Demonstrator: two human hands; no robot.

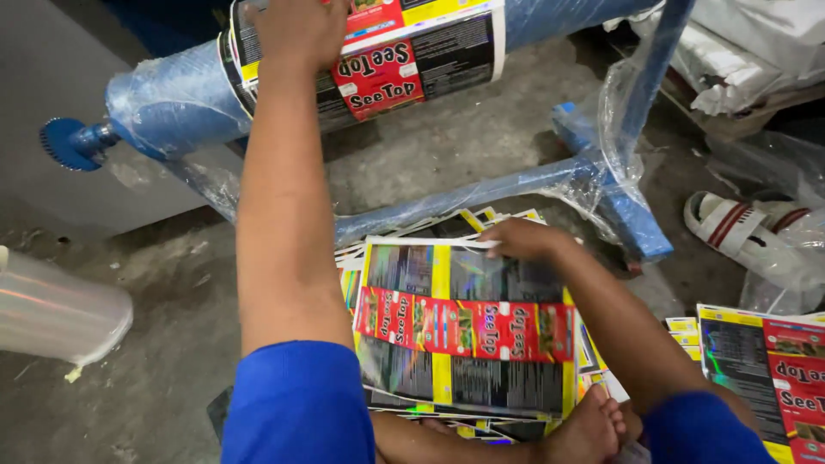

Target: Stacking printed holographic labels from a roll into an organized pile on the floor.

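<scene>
My left hand (296,30) reaches up and presses flat on a printed glossy sheet (404,51) wrapped over a blue roller (172,99) covered in clear plastic. My right hand (524,239) rests on the far edge of the top sheet of a stack of printed label sheets (464,331) lying on the concrete floor; the sheets are black, yellow and red. My bare foot (589,434) sits at the stack's near edge. Both arms wear blue sleeves.
The roller's blue frame (619,198) stands behind the stack, draped in plastic film. A second pile of printed sheets (765,369) lies at the right. A white sandal with red stripes (735,225) lies at the right, a clear plastic roll (51,314) at the left.
</scene>
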